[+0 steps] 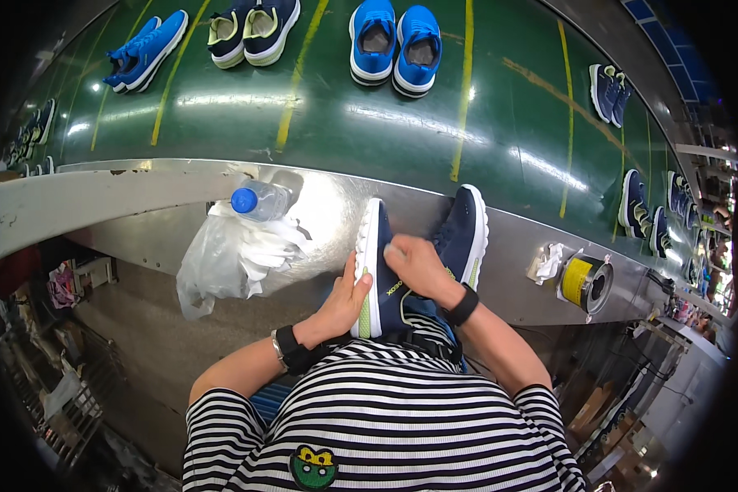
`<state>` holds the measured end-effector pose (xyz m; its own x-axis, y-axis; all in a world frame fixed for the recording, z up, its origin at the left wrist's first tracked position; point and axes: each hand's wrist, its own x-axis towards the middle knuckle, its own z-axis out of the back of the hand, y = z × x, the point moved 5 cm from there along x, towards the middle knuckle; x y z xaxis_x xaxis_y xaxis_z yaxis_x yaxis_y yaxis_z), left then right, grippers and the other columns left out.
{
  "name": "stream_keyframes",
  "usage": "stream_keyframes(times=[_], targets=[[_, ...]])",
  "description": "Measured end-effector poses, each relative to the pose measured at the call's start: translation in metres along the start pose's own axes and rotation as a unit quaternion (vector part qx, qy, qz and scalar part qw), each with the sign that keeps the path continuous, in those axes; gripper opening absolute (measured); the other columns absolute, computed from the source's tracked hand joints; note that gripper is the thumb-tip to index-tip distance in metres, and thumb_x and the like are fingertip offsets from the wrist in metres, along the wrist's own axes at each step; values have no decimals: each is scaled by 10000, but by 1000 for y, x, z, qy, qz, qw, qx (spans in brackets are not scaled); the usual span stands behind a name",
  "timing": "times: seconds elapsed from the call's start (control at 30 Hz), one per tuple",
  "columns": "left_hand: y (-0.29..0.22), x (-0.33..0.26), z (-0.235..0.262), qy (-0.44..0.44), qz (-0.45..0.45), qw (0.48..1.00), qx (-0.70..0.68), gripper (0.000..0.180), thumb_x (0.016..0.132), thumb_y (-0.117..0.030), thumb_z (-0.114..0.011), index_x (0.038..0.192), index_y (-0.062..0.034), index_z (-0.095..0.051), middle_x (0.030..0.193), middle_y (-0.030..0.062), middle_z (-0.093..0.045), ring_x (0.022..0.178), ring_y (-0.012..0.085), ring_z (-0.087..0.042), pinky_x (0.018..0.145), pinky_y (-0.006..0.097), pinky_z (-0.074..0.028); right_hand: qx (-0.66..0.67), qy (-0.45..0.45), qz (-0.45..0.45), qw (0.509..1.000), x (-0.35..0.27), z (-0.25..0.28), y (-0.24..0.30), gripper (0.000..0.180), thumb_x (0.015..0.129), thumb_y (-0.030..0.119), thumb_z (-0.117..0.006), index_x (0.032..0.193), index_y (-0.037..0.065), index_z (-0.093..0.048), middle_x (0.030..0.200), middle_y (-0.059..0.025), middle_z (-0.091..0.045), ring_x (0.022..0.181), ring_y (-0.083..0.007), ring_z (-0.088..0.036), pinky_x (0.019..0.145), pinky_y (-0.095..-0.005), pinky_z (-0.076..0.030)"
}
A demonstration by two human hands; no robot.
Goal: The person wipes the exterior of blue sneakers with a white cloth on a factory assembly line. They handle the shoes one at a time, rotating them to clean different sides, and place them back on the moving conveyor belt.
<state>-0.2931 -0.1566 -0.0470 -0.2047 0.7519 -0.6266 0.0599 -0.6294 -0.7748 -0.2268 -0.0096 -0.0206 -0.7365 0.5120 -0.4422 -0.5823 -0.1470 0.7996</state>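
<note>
A navy sneaker (pixel 391 305) with a white sole and a lime-green heel patch is tilted on its side close to my body. My left hand (pixel 341 305) grips it along the sole, thumb and fingers against the edge. My right hand (pixel 422 266) is closed, with its curled fingers at the sneaker's upper; whatever they pinch is hidden. Just beyond the right hand, a second navy sneaker (pixel 465 234) rests on the metal ledge (pixel 508 287), toe pointing away. Both wrists wear dark bands.
Across the far side runs a green conveyor belt (pixel 246 123) with yellow lines, carrying blue sneakers (pixel 418 49) and navy ones (pixel 258 33). On the ledge's left are a blue-capped bottle (pixel 269 202) and a plastic bag (pixel 205 275) with white papers; at right, a yellow-labelled can (pixel 578 280) and crumpled tissue (pixel 549 262).
</note>
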Motion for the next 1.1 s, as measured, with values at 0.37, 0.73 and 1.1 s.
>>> stream_keyframes(times=[0.37, 0.73, 1.1], targets=[[-1, 2, -1, -11, -31, 999, 1, 664, 951, -366, -311, 1376, 76, -58, 1255, 346, -364, 1177, 397, -378, 1003, 380, -265, 9, -218, -3, 976, 8, 3, -20, 228, 839, 196, -542, 725, -1, -521, 637, -224, -533, 624, -405, -544, 539, -424, -411], [-8, 0, 6, -7, -15, 998, -68, 627, 964, -317, -298, 1375, 88, -52, 1418, 257, -186, 1336, 288, -168, 1079, 315, -142, -161, 140, 63, 975, -10, -6, 12, 301, 865, 265, -436, 737, 25, -565, 731, -220, -589, 716, -388, -581, 657, -467, -446], [-22, 22, 23, 29, -179, 974, -137, 568, 971, -278, -295, 1394, 46, -97, 1416, 162, -242, 1316, 217, -212, 1071, 292, -157, 146, -109, 51, 982, -66, 83, 22, 267, 946, 216, -445, 756, 30, -470, 624, 18, -410, 613, -63, -362, 543, -240, -352]])
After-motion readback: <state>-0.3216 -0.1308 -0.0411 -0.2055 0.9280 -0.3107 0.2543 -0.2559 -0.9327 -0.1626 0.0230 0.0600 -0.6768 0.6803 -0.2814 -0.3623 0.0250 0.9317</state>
